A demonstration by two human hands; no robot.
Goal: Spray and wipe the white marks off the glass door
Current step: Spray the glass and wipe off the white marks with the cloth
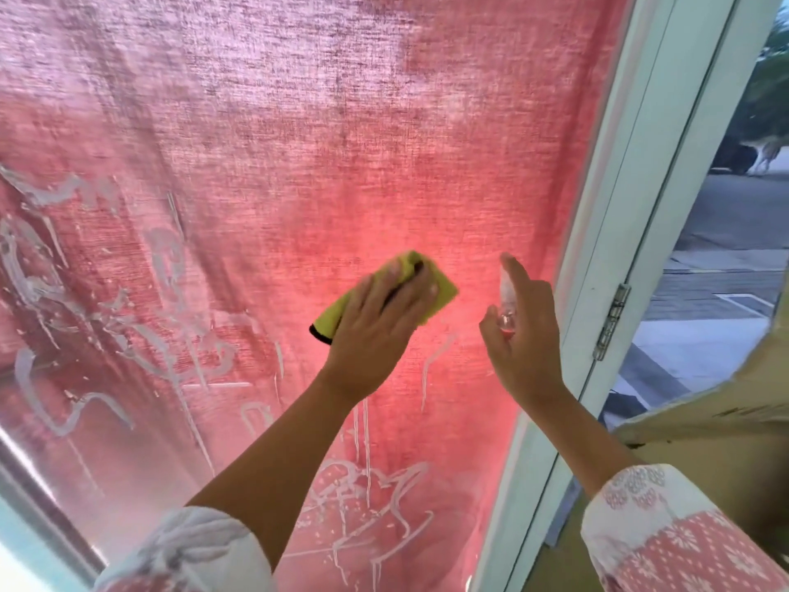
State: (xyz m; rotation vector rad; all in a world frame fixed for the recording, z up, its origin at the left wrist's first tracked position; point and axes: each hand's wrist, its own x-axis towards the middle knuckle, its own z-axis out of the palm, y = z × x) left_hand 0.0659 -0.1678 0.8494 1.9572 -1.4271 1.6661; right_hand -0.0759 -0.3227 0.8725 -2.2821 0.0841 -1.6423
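On the glass door (324, 164): yellow cloth (444, 290), spray bottle (507, 292)
The left hand (375, 331) presses the cloth flat-fingered; the right hand (525, 335) grips the bottle; white marks (25, 378) streak lower left

Backlit by daylight through the red curtain (341, 143), brightest at centre; washed pale toward the top left. Slightly soft throughout, blurred around the yellow cloth (444, 288). Bowed along the door frame (632, 185) at the right edge.
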